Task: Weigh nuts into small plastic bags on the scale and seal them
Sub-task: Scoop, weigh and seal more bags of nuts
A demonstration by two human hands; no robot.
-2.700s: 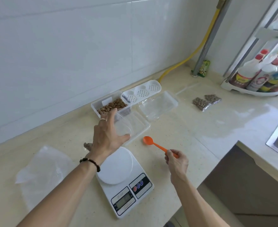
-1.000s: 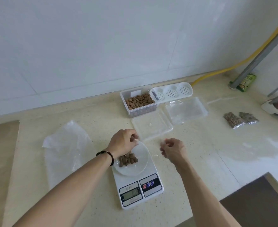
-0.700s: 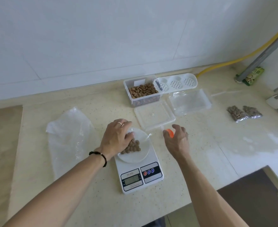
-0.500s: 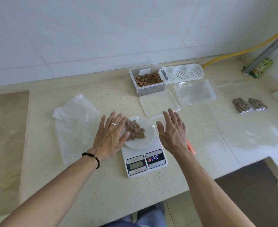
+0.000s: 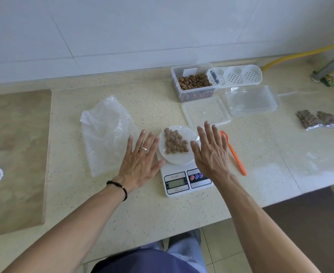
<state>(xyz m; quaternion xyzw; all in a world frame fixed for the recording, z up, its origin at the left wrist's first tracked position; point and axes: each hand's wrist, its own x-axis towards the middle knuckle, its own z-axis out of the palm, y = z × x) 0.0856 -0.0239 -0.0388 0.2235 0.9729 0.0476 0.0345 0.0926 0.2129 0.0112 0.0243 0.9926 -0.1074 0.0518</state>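
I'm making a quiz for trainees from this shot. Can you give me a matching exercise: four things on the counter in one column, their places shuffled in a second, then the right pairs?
Things:
1. bag of nuts
2. orange spoon
3. nut container
4. two filled bags

Places:
A. far right of the counter
B. on the scale platform
C. by the wall, lid off
D. flat on the counter, beside the right hand

Pairs: 1-B, 2-D, 3-C, 4-A
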